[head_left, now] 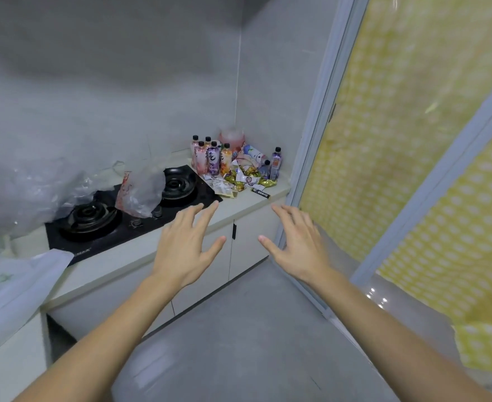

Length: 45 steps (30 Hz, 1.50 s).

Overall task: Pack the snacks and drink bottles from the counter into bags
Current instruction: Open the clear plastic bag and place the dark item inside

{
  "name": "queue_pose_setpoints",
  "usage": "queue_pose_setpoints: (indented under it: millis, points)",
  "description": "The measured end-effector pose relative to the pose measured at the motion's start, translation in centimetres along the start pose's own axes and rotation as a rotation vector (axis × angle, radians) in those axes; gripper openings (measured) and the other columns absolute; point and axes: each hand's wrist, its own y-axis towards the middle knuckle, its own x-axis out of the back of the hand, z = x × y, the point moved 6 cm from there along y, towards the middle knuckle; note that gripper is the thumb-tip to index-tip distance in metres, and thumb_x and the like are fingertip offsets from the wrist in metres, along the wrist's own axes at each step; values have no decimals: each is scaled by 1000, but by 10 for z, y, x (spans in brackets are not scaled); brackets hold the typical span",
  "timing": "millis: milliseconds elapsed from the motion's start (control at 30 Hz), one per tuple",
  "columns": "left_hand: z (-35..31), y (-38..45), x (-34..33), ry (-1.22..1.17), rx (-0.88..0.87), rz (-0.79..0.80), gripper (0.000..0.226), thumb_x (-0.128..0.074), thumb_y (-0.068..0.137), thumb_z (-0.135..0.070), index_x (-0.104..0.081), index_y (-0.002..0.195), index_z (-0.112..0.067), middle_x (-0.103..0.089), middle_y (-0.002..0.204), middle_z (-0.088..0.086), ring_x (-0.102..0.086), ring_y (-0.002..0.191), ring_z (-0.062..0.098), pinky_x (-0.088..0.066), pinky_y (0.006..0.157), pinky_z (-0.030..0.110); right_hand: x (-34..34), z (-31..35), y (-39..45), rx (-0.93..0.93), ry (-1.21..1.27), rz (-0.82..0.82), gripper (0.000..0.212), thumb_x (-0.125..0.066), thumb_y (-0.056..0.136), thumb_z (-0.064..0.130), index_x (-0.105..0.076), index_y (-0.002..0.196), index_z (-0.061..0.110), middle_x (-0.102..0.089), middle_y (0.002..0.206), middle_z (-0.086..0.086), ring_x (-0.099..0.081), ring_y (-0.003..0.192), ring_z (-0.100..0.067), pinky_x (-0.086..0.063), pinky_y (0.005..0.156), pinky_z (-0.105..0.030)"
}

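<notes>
Packing not begun: counter stock unpacked.
Drink bottles (210, 155) and snack packets (246, 177) remain on counter (239, 204); left hand (185, 248) and right hand (297, 245) spread, empty.

Pale grey tiled walls (99, 82) meet in a corner at upper centre. A black two-burner hob (128, 210) sits in the light worktop (239, 207) above white cabinet doors (250, 250) — glossy grey floor (239, 329) below, a yellow dotted curtain (413, 126) filling the right.
</notes>
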Motion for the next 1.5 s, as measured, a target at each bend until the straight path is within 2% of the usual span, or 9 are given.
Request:
queue_pose_setpoints:
  millis: [333,500,633,700,800,1033,1167,1333,1500]
  points:
    - [22,157,-97,41,33,46,71,-35,97,-64,-28,160,-32,-45,151,4,-39,142,25,-46,104,49,-51,-103,154,14,29,15,85,-35,90,74,-37,158,23,-46,152,-4,-40,141,-26,-42,112,-48]
    - [21,237,-147,76,94,68,71,-35,97,-63,-30,159,-29,-46,149,4,-42,138,27,-47,101,49,-74,-168,241,45,48,62,74,-53,97,62,-38,157,22,-46,153,-6,-38,143,-28,-39,115,-49]
    - [22,288,-184,94,125,81,68,-43,99,-58,-30,159,-29,-47,147,5,-45,134,28,-49,96,49,-95,-212,299,69,15,138,80,-39,91,72,-38,157,25,-44,155,-4,-38,142,-29,-42,113,-51]
    - [26,306,-202,81,166,98,67,-45,100,-56,-30,159,-29,-48,147,5,-44,134,28,-49,97,50,-105,-230,324,75,32,152,76,-44,93,69,-38,156,26,-44,154,-2,-39,141,-29,-42,111,-50]
    - [35,332,-231,70,202,125,69,-39,97,-59,-31,158,-29,-48,147,4,-44,135,28,-49,99,51,-122,-248,362,89,57,166,71,-54,97,61,-39,156,24,-44,154,-3,-39,140,-29,-42,111,-49]
    - [74,399,-296,31,288,171,72,-34,94,-62,-34,157,-27,-48,148,5,-45,135,29,-49,100,51,-178,-272,448,98,79,228,68,-56,97,56,-39,154,23,-44,152,-3,-40,138,-28,-44,109,-47]
    - [102,442,-335,-36,357,215,75,-30,92,-65,-33,157,-28,-48,147,5,-46,133,30,-49,98,52,-211,-290,489,35,117,276,70,-54,95,59,-40,153,23,-46,152,-3,-40,139,-28,-42,111,-48]
    - [131,486,-365,-66,407,249,75,-31,91,-63,-31,159,-30,-48,146,4,-42,135,28,-46,99,51,-237,-303,543,19,146,296,68,-47,92,63,-40,149,25,-48,145,-1,-43,136,-28,-43,111,-53]
    - [159,512,-374,-74,460,237,70,-39,94,-60,-32,158,-31,-50,142,3,-45,131,29,-49,97,51,-269,-297,585,53,156,331,68,-56,96,55,-41,152,21,-47,149,-2,-36,145,-31,-39,116,-51]
